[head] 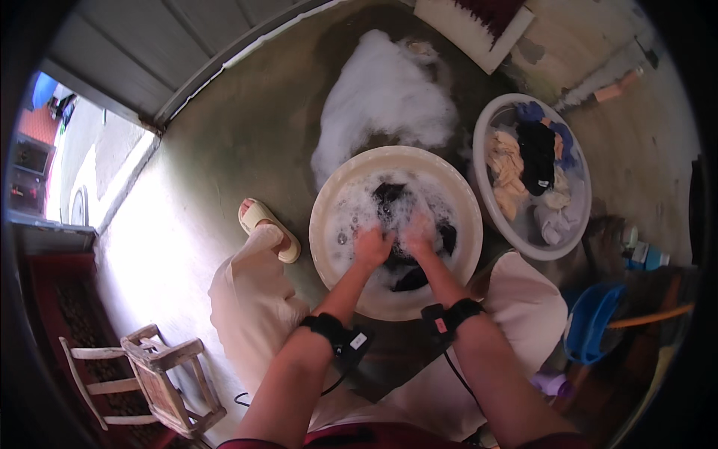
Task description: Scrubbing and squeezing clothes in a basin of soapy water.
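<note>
A round cream plastic basin [323,255] stands on the floor between my knees, holding foamy water. Wet black cloth [412,279] lies in it, partly under the suds, with dark parts showing in several places. My left hand [372,245] is curled on the cloth near the basin's middle. Close beside it, my right hand [418,229] is in the foam against the same cloth; suds cover its fingers, so its grip is hidden. Each forearm wears a black strap with a small device.
A pale oval tub [480,140] with several wet garments [537,151] stands right of the basin. Foam [387,90] spreads over the wet floor beyond. A wooden chair [165,381] is at lower left. A blue plastic container [593,322] and bottles [645,256] are at right.
</note>
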The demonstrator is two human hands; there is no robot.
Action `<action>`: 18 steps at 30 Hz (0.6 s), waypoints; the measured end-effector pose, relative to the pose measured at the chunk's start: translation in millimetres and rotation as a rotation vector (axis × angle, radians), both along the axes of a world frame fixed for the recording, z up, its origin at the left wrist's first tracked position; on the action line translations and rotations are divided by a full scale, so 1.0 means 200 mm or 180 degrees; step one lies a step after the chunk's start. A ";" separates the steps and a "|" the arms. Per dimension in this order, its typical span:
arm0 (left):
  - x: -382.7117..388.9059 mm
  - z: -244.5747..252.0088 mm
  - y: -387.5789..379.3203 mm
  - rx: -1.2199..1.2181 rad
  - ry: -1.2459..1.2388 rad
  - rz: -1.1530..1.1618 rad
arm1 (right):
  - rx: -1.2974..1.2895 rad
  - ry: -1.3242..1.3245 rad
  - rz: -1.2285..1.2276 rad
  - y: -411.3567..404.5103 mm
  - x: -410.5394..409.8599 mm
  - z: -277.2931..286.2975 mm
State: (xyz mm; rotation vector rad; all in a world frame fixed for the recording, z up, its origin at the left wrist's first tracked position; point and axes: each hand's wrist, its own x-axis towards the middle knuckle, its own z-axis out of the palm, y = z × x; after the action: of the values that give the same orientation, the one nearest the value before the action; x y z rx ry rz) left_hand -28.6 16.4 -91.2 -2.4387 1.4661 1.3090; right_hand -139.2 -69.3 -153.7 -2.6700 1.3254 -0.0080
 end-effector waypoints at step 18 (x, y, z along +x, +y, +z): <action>-0.03 0.33 -0.02 -0.1574 0.4010 0.4422 | 0.0070 -0.2715 -0.0626 0.13 0.07 0.76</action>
State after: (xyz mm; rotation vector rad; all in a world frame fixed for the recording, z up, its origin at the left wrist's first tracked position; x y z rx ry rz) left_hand -33.6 12.6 -25.4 -3.0062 -0.6378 3.3954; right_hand -124.6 -44.1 -2.6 -2.0654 1.2248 -1.0104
